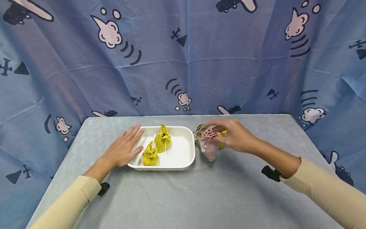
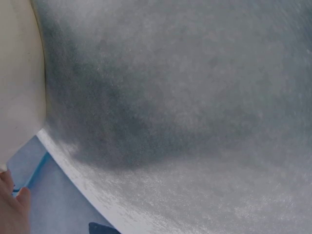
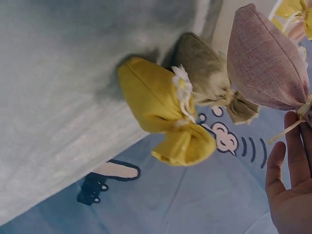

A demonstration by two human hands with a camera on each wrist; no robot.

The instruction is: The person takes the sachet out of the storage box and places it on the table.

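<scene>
Blue cartoon-print curtain [image 1: 160, 54] behind grey tabletop [image 1: 177, 200]. White tray [image 1: 180, 152] near far edge; tabletop extends in front, right. Left hand [image 1: 123, 146], fingers extended, at tray's left rim. Right hand [image 1: 237, 136], pinching pink drawstring pouch [image 1: 210, 150] by neck, right of tray. Olive pouch [image 3: 200, 70], flower-trimmed yellow pouch [image 3: 153, 100]: plain by right-wrist view, partly hidden by head view. In tray: two yellow pouches [image 1: 163, 143].

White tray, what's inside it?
Inside the white tray sit a front yellow drawstring pouch and a rear yellow drawstring pouch. The left hand covers some of the tray's left side; floor under the pouches and anything inside them are hidden.
</scene>
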